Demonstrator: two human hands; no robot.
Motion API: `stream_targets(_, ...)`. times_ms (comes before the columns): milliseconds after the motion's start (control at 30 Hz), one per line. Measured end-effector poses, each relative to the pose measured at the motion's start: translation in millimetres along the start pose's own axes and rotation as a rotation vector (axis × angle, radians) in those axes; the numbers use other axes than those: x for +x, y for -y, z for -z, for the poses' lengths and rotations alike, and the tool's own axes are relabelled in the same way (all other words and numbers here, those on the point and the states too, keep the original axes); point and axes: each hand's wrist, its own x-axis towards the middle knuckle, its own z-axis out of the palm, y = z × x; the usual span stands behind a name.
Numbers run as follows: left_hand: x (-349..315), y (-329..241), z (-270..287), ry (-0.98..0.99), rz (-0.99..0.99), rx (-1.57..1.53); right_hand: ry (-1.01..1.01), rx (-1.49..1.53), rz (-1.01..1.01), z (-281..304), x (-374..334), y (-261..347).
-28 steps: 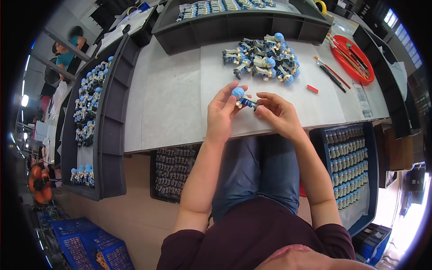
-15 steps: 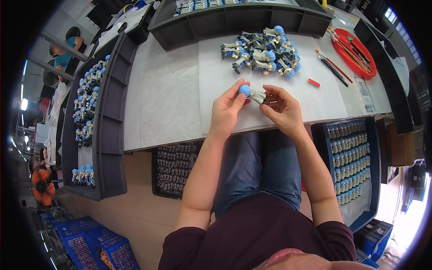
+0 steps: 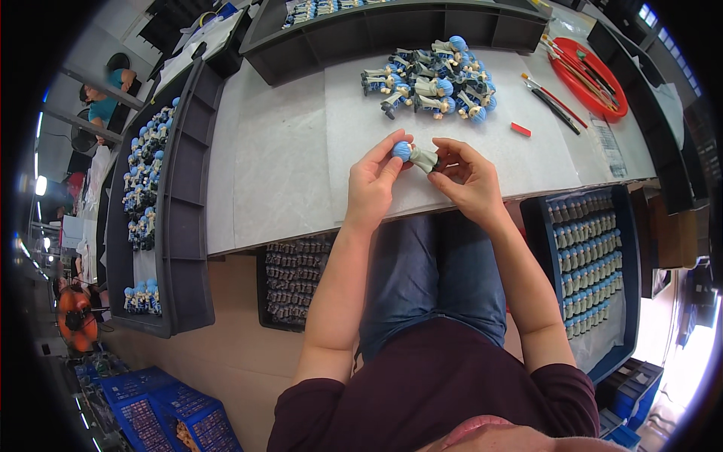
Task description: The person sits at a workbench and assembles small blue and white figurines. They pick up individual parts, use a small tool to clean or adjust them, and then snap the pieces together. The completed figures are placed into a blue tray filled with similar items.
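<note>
Between my two hands, above the near edge of the table, is a small figurine (image 3: 423,159) with a blue-haired head and a pale grey-green coat. My left hand (image 3: 372,179) pinches it at the head, thumb and fingers on either side of the hair. Fingers of my right hand (image 3: 470,179) are closed about its dark feet. The figurine lies tilted, head to the left and feet to the right. Beyond my hands a pile of similar figurines (image 3: 433,87) rests on a white sheet (image 3: 346,113). Its face side is hidden from me.
Right of the pile lie a small red block (image 3: 520,129), a brush (image 3: 557,102) with a dark tool, and a red tray (image 3: 595,87) of brushes. Grey crates of figurines stand at the left (image 3: 184,203) and back (image 3: 392,38). A blue crate (image 3: 629,301) holds rows of figurines, low right.
The view has shifted slightly. The figurine has turned a little in my fingers, and both hands keep hold of it.
</note>
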Motion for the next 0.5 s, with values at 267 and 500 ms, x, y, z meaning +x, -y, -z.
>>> stream_targets(267, 0.0, 1.7, 1.3, 0.025, -0.028, 0.008, -0.01, -0.022, -0.001, -0.7, -0.2, -0.7)
stream_targets(500, -0.3, 1.9, 0.9, 0.029, -0.042, -0.004, -0.011, -0.035, 0.009, -0.7, -0.4, -1.6)
